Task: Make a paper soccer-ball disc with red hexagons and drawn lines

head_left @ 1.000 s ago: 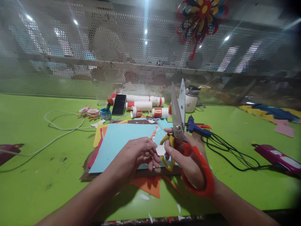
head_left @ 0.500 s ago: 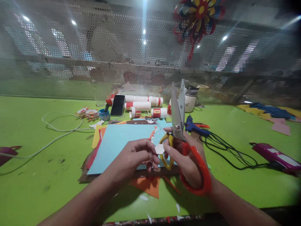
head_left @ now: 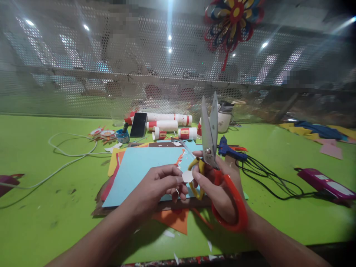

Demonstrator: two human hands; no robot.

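A small white paper piece (head_left: 187, 176) with angled corners is pinched at its left edge by my left hand (head_left: 164, 182). My right hand (head_left: 219, 189) has large scissors (head_left: 210, 137) hooked over it by the orange-red handle, blades pointing up and slightly apart. The right thumb and fingertips also touch the paper piece's right edge. Behind the fingers lie yellow-handled scissors (head_left: 199, 193), partly hidden. Below both hands is a sheet of light blue paper (head_left: 130, 174) on a stack of coloured sheets, with orange and white scraps on it.
White-and-red paper cups (head_left: 187, 133), a black phone (head_left: 138, 125) and a blue glue jar (head_left: 122, 135) stand behind the stack. To the right are a blue glue gun (head_left: 232, 151) with black cords and a purple power strip (head_left: 328, 182). A white cable (head_left: 69, 160) loops at left.
My left thumb has come onto the white piece's edge, and the piece has tilted and shifted slightly left. The scissors stay in my right hand, nearly still.
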